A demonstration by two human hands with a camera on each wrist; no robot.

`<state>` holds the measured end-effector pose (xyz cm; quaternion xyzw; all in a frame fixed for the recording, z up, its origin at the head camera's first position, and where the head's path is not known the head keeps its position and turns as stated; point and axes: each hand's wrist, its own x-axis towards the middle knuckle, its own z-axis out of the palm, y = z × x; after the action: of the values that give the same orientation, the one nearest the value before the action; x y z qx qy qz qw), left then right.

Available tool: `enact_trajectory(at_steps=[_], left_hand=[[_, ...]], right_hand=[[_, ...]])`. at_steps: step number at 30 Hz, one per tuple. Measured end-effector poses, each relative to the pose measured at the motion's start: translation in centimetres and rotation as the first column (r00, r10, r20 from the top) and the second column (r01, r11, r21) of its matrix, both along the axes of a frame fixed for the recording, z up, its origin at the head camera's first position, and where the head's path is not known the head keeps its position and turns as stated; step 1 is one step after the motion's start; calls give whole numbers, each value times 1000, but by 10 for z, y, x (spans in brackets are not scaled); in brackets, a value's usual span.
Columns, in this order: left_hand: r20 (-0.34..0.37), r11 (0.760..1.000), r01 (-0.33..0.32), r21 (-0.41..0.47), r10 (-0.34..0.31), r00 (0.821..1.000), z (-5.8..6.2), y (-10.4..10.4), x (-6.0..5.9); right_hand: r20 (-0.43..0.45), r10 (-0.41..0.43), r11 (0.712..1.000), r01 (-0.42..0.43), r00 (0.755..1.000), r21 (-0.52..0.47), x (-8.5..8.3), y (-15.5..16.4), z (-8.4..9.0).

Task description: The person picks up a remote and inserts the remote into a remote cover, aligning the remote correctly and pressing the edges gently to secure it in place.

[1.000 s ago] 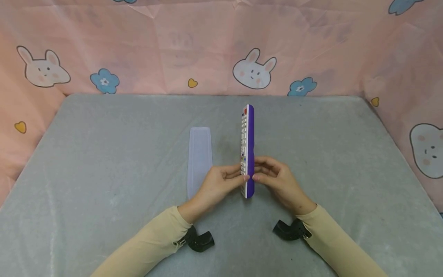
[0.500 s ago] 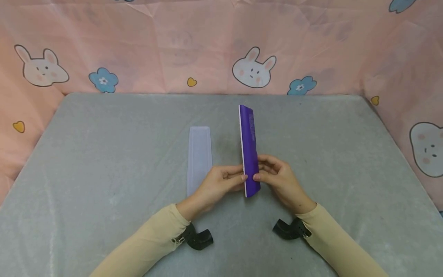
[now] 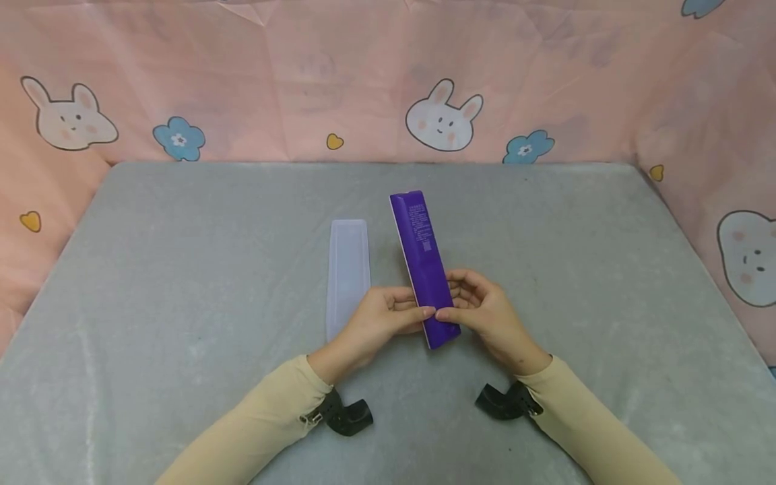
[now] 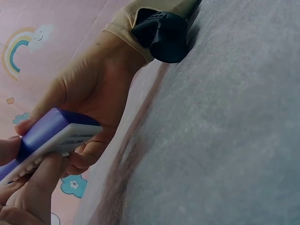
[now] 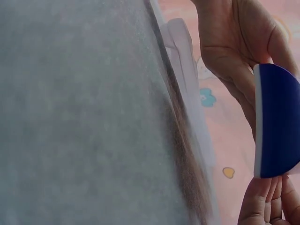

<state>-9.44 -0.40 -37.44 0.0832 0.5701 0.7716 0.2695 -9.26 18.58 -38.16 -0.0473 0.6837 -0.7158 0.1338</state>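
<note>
A remote control [image 3: 422, 263] with a purple back and a white button face is held up over the table in both hands. Its purple back, with small print, faces the head camera, and its upper end leans left. My left hand [image 3: 383, 311] pinches the lower left edge, thumb on the back and fingers on the button side. From the right, my right hand [image 3: 490, 322] grips the lower right edge, its thumb tip close to the left thumb. In the left wrist view, the white front of the remote's near end [image 4: 77, 138] shows. A pale translucent sleeve [image 3: 348, 269] lies left of the remote, partly behind the left hand.
A grey cloth covers the table [image 3: 182, 283]. Pink curtains [image 3: 364, 67] with rabbit and flower prints close off the back and sides. Black wrist camera mounts [image 3: 348, 416] stick out below both cuffs.
The remote has turned about its long axis from edge-on, buttons facing left, to its purple back facing the camera. Its top has tipped left. Both hands stay nearly in place.
</note>
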Motion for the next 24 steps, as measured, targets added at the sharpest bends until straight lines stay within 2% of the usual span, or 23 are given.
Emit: enact_trajectory(at_steps=[10,18,24], left_hand=[[2,998,11,-58,-11,1000,4,-4,-4],[1,993,-29,-114,30,1000,5,-4,-5],[2,991,-39,-130,40,999,4,-5,-6]], right_hand=[[0,0,997,-1,1000,-72,0,-1,-1],[32,2,996,1,999,-95,-1,0,-3],[17,5,994,-3,1000,-111,-1,0,-3]])
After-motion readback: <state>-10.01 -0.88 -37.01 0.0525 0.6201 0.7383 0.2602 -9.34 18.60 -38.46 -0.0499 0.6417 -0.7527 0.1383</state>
